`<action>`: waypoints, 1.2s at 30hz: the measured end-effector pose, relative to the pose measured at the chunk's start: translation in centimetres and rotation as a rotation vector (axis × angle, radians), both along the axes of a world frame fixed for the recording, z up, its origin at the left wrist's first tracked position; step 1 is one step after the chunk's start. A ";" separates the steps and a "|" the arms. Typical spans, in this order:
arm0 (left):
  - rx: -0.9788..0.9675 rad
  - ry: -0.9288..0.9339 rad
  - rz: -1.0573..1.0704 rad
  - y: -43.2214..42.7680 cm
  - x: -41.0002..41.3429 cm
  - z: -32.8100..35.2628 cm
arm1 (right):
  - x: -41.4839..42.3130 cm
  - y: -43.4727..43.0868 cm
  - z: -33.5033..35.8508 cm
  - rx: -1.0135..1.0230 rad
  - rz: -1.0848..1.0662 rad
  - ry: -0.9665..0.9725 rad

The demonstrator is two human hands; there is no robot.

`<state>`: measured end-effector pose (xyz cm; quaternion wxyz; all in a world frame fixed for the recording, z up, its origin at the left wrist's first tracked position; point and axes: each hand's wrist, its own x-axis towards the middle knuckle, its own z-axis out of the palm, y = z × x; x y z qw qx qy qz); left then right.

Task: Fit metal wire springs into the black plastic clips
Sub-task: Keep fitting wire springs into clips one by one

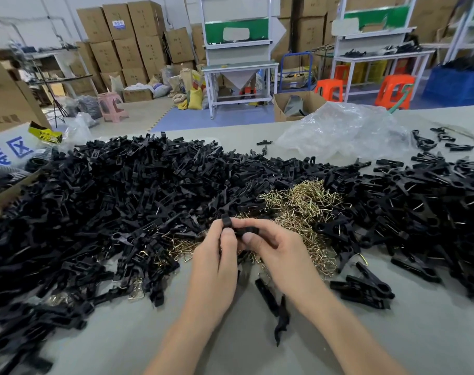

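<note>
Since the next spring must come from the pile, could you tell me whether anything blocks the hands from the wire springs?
Nothing visible does. The left hand and right hand pinch a black clip above the near edge of the wire springs, which lie uncovered just beyond them; loose clips only border the heap.

One left hand [216, 263], one right hand [280, 257] — clips [149, 185], springs [306, 201] perhaps hundreds.

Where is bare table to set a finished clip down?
Bare table lies at the near edge, flanking the forearms, and right of the loose clip halves. Crowded: clip heaps left and right, wire springs mid-table.
</note>
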<state>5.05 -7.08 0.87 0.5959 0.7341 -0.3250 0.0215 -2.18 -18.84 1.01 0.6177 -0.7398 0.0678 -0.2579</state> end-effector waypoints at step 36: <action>-0.245 0.526 -0.210 0.2 1.5 0.5 | 0.2 -0.6 0.7 0.310 0.072 0.005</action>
